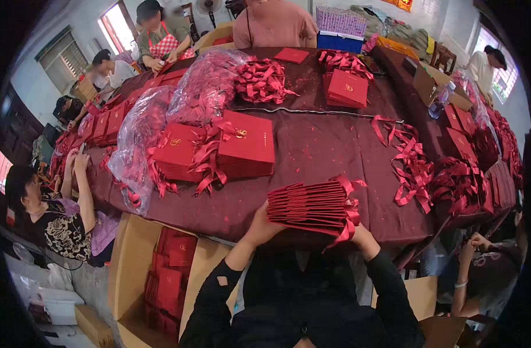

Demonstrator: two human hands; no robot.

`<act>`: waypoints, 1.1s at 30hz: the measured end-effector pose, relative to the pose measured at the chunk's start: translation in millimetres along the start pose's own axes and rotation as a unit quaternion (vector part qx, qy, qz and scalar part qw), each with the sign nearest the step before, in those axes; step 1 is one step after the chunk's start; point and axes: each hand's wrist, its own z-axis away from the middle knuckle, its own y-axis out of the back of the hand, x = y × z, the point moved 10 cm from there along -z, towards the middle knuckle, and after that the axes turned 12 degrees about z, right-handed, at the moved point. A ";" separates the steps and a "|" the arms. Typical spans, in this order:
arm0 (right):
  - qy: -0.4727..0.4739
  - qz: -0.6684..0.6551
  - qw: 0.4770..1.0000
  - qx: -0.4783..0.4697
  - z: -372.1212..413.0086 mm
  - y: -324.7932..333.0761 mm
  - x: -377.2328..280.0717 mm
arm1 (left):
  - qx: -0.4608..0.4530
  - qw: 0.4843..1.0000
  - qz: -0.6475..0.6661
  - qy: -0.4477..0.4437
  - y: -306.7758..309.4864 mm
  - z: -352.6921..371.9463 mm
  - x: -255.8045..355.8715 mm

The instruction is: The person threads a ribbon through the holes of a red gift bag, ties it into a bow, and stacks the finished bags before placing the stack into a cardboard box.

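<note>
A thick stack of flat red gift bags point(306, 204) with red ribbons is held up at the table's near edge, its layered edges facing me. My left hand point(261, 225) is closed on the stack's left end. At the right end, my right hand point(363, 236) grips the same stack, its fingers partly hidden by ribbon. Beyond it on the table, a taller pile of red gift bags point(246, 145) with gold printing lies beside another bag pile point(178, 148), ribbons trailing from both.
Loose red ribbons point(413, 168) lie on the dark red tablecloth point(323, 142). Clear plastic point(139, 130) covers bundles on the left. Below the table edge, an open carton point(129, 272) holds red bags. Other people sit or stand around, including one person point(62, 223) at left.
</note>
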 end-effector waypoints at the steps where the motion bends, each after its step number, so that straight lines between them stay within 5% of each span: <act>1: 0.003 0.062 0.998 -0.018 -0.2 -6.2 3.7 | 0.007 1.000 -0.013 0.022 1.8 -1.3 -3.1; 3: -0.073 -0.107 0.991 0.040 6.8 0.2 16.5 | -0.040 0.996 -0.069 -0.031 -3.9 -2.3 5.0; 7: -0.113 -0.109 0.985 0.068 8.8 0.6 27.6 | -0.002 1.000 0.009 -0.019 0.2 0.2 -0.1; 9: -0.100 -0.139 0.983 0.058 2.6 7.2 13.3 | 0.008 0.995 -0.095 -0.027 5.4 1.3 -3.9; 10: -0.089 -0.135 0.985 0.059 0.7 6.7 11.8 | 0.016 1.000 -0.005 -0.002 4.8 1.2 -8.3; 12: -0.103 -0.126 0.984 0.075 0.3 12.6 10.9 | -0.015 0.971 -0.213 -0.104 2.6 3.0 -5.2; 13: -0.084 -0.103 0.987 0.093 3.2 13.7 11.0 | 0.016 0.998 -0.059 -0.012 7.8 2.4 -9.4; 15: -0.123 -0.155 0.976 0.092 6.5 9.0 21.3 | -0.016 0.976 -0.201 -0.087 2.5 2.0 -3.0; 16: -0.161 -0.213 0.959 0.090 8.3 4.0 28.1 | -0.010 0.994 -0.096 -0.051 2.4 0.6 -2.0; 19: -0.110 -0.119 0.981 0.109 6.1 14.1 14.9 | 0.000 0.972 -0.216 -0.098 5.4 4.4 -3.4; 23: -0.095 -0.166 0.980 0.059 7.6 -1.9 26.9 | 0.019 0.988 -0.152 -0.007 1.9 1.6 5.6; 25: -0.019 0.042 0.998 0.031 -7.8 14.5 -14.4 | 0.014 0.992 -0.121 0.017 -10.7 5.7 25.0; 26: -0.060 -0.020 0.995 0.075 -9.4 24.2 -11.2 | 0.059 0.998 -0.028 -0.004 -8.7 8.0 36.6; 28: -0.217 -0.106 0.970 -0.013 -8.7 23.8 -5.3 | 0.128 0.987 0.083 -0.045 -3.7 11.4 49.7; 29: -0.127 -0.169 0.970 0.118 -22.3 44.7 -20.6 | 0.123 0.988 0.082 -0.042 -6.9 8.8 52.4; 31: -0.252 -0.229 0.937 0.079 -28.7 43.1 -15.8 | 0.176 0.938 0.277 0.114 -8.3 9.9 21.5; 33: -0.245 -0.313 0.914 0.075 -35.2 40.0 -14.8 | 0.183 0.931 0.287 0.136 -15.0 11.0 17.5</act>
